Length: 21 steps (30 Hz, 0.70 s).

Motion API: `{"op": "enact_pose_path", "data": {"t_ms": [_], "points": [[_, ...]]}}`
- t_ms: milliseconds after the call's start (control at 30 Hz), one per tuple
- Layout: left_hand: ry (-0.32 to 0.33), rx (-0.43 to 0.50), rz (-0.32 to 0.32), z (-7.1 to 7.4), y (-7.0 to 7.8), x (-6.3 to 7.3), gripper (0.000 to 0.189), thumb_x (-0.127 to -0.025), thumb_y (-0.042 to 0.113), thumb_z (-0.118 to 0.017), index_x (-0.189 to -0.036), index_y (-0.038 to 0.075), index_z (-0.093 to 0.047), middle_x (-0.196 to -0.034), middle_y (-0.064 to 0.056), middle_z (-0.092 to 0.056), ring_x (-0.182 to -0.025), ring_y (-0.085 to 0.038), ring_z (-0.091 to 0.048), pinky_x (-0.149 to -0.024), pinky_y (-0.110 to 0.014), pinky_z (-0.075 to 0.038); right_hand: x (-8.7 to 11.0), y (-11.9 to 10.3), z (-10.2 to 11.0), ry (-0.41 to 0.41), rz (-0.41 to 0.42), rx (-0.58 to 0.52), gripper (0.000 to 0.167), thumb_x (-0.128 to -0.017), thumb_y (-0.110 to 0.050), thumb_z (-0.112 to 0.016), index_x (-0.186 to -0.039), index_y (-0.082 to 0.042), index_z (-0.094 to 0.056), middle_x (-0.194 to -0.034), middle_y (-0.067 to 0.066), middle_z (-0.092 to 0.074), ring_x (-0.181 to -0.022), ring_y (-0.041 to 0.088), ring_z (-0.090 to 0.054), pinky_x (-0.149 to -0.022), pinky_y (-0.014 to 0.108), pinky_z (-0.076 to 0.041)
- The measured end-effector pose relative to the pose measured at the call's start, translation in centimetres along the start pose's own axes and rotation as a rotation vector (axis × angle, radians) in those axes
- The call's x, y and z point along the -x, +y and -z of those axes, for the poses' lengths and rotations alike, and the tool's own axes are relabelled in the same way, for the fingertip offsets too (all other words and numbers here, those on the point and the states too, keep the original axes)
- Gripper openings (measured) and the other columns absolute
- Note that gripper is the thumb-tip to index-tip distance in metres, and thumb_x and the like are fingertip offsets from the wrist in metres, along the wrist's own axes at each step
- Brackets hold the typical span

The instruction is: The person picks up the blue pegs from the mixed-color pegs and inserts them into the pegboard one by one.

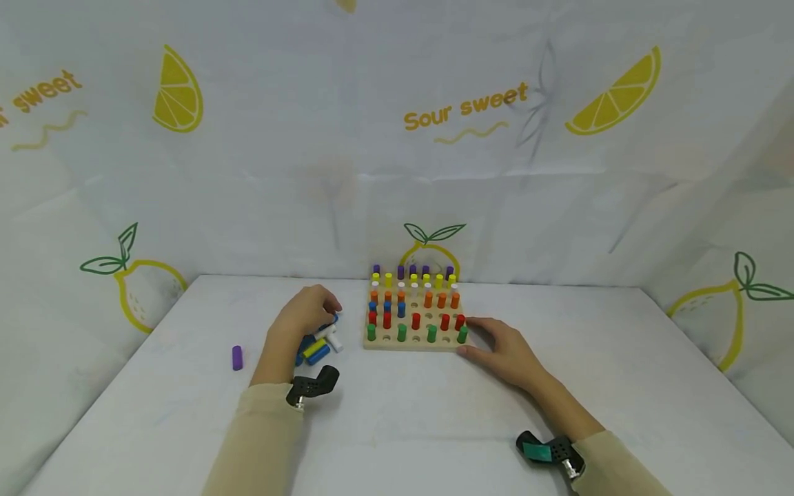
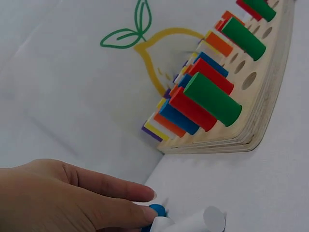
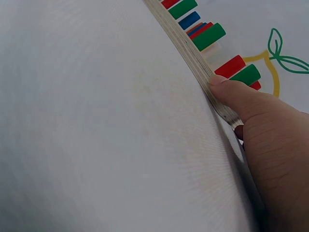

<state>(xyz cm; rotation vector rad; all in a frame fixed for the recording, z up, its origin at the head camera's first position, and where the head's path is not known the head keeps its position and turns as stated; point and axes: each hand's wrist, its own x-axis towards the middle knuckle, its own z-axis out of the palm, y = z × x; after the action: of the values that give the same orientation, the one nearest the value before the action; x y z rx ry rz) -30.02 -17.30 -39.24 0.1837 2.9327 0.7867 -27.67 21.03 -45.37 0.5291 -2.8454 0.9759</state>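
Observation:
A wooden pegboard carries upright pegs in coloured rows, purple at the back and green in front, with some bare holes between them. At its left, my left hand reaches down over a small pile of loose pegs. Its thumb and fingers pinch a blue peg, mostly hidden by the hand. White pegs lie against it, beside a yellow peg and another blue peg. My right hand grips the board's front right corner, thumb on the front edge.
A single purple peg lies apart, left of my left forearm. The white table meets a white cloth backdrop printed with lemons right behind the board. Black wrist mounts sit on both wrists.

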Motion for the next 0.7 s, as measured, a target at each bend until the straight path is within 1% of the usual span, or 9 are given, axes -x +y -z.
{"op": "enact_pose_path", "data": {"t_ms": [233, 333, 533, 600, 700], "points": [[0.010, 0.013, -0.033, -0.9, 0.7, -0.6, 0.021, -0.094, 0.007, -0.068, -0.113, 0.009, -0.076, -0.113, -0.009, -0.074, -0.103, -0.023, -0.067, -0.097, -0.046, -0.054, 0.0, 0.1, 0.0, 0.005, 0.005, 0.011, 0.067, -0.089, -0.043, -0.074, -0.142, -0.007, -0.056, -0.145, 0.015, -0.059, -0.140, 0.038, -0.049, -0.115, 0.060, -0.039], [0.010, 0.017, -0.022, -1.1, 1.0, -0.8, 0.022, -0.093, 0.009, -0.070, -0.114, 0.009, -0.076, -0.111, -0.009, -0.074, -0.099, -0.022, -0.066, -0.094, -0.044, -0.055, 0.0, 0.2, 0.0, 0.008, 0.002, 0.017, 0.066, -0.089, -0.043, -0.075, -0.142, -0.008, -0.056, -0.145, 0.015, -0.059, -0.140, 0.039, -0.049, -0.115, 0.060, -0.039], [0.003, -0.025, 0.021, -1.3, 1.3, -0.9, 0.025, -0.089, 0.014, -0.075, -0.114, 0.009, -0.075, -0.102, -0.008, -0.072, -0.087, -0.020, -0.063, -0.080, -0.037, -0.055, 0.0, 0.2, 0.1, 0.005, 0.011, 0.011, 0.067, -0.089, -0.043, -0.075, -0.142, -0.008, -0.056, -0.145, 0.015, -0.059, -0.140, 0.039, -0.049, -0.115, 0.060, -0.039], [-0.001, -0.038, 0.024, -1.3, 1.4, -0.9, 0.024, -0.090, 0.014, -0.075, -0.113, 0.009, -0.076, -0.101, -0.008, -0.072, -0.087, -0.020, -0.063, -0.080, -0.037, -0.055, 0.0, 0.2, 0.1, 0.005, 0.016, 0.008, 0.067, -0.089, -0.043, -0.075, -0.142, -0.007, -0.056, -0.145, 0.015, -0.059, -0.140, 0.039, -0.049, -0.115, 0.060, -0.039], [-0.002, -0.041, 0.019, -1.3, 1.5, -0.8, 0.022, -0.091, 0.014, -0.074, -0.112, 0.010, -0.076, -0.102, -0.008, -0.073, -0.089, -0.020, -0.064, -0.084, -0.039, -0.056, -0.1, 0.0, 0.0, 0.002, 0.013, 0.011, 0.067, -0.089, -0.042, -0.075, -0.142, -0.007, -0.056, -0.145, 0.015, -0.059, -0.140, 0.039, -0.049, -0.115, 0.060, -0.039]]}}
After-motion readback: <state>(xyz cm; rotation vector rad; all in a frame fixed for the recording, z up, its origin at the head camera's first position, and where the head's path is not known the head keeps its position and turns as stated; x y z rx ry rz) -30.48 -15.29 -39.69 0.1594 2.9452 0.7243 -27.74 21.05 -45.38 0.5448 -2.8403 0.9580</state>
